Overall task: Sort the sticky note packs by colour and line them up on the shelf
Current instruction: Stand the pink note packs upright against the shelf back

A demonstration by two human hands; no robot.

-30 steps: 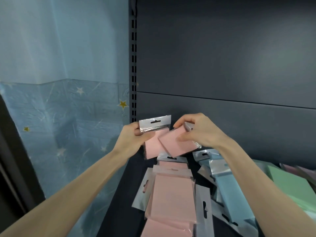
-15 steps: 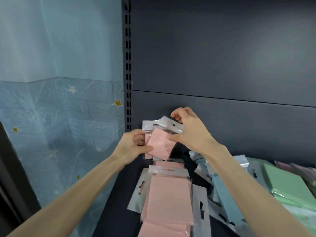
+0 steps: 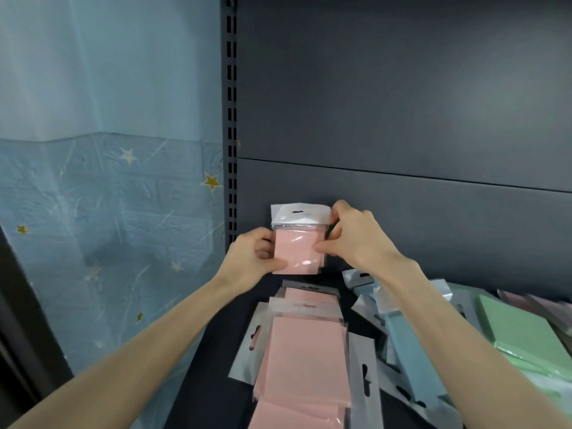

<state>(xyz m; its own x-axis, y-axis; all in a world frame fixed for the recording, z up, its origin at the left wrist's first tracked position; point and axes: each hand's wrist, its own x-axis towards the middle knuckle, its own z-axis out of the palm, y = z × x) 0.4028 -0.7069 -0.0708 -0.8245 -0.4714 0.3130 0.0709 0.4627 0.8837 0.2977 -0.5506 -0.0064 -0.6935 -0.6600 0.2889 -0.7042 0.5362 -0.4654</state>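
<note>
An upright pink sticky note pack [image 3: 299, 247] in a clear bag with a white hang tab stands at the back left of the dark shelf [image 3: 210, 366]. My left hand [image 3: 250, 258] grips its left edge, thumb across the lower front. My right hand [image 3: 356, 236] pinches its right edge and the tab's corner. A second pink pack seems to stand right behind it; I cannot tell for sure. Several pink packs [image 3: 305, 357] lie flat in a row toward me. Blue packs [image 3: 408, 345] lie to their right, green packs [image 3: 526, 332] further right.
The grey back panel [image 3: 402, 119] rises behind the packs, with a slotted upright post [image 3: 229, 119] at its left. A blue star-patterned wall covering [image 3: 108, 227] is left of the shelf. Purple packs [image 3: 544, 305] lie at the far right edge.
My right hand has turned its tilted pink pack upright and brought it flush in front of the pack in my left hand. Both hands now square them together at the back panel.
</note>
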